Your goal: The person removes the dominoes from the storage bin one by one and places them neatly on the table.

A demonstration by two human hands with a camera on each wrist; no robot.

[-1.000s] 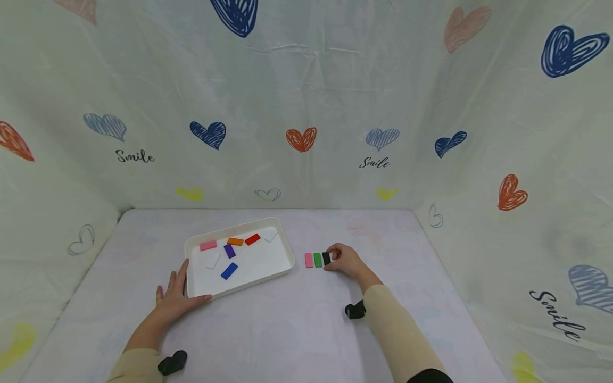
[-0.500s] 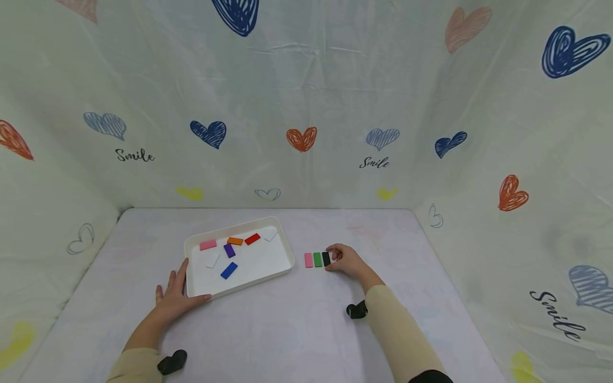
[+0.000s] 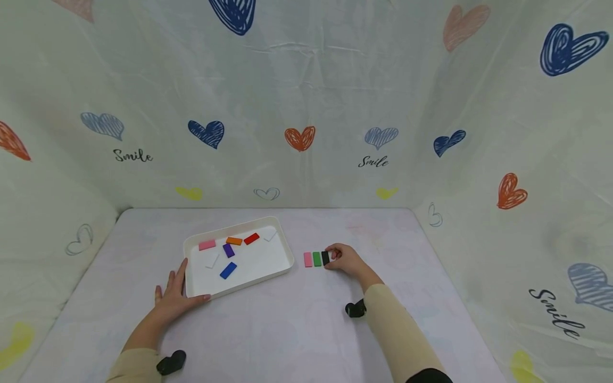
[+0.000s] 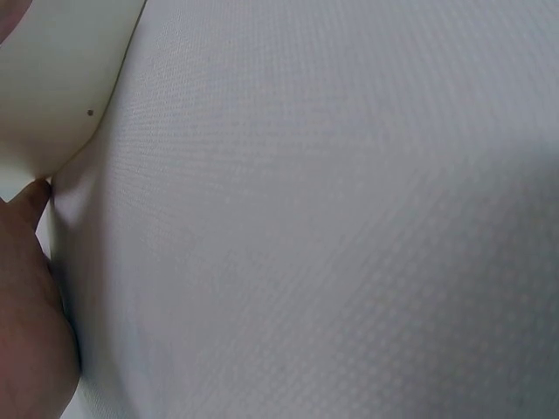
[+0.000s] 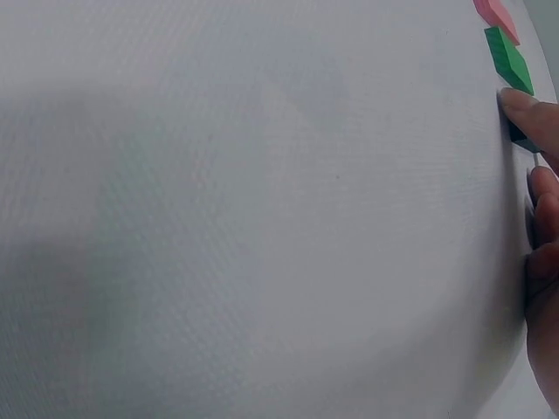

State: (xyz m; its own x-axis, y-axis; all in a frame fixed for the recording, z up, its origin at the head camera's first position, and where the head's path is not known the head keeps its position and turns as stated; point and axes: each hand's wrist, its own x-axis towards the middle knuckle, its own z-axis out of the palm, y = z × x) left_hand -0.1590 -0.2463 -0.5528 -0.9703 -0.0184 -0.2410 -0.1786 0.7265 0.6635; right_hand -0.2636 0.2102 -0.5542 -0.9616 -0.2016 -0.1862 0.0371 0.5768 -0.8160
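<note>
Below a heart-printed backdrop (image 3: 325,80) stretches a pale counter (image 3: 268,340), with a shallow white tray (image 3: 258,263) slanted across its left half. Round the tray's near left corner sits the left hand (image 3: 172,306), fingers spread apart, one fingertip at the left wall, thumb along the near edge. Off to the right, the right hand (image 3: 348,260) has finger and thumb clamped on a black block (image 3: 325,257), seemingly down on the counter. It ends a short row, just right of a green block (image 3: 316,259), with a pink block (image 3: 308,259) farther left. Inside the tray lie a blue block (image 3: 228,270), a purple block (image 3: 228,250), a red block (image 3: 251,239) and others. Done well, I'd say, this wants the black block flat, its ends level with the row, its gap matched, and fingers then lifted straight off so nothing gets nudged.
</note>
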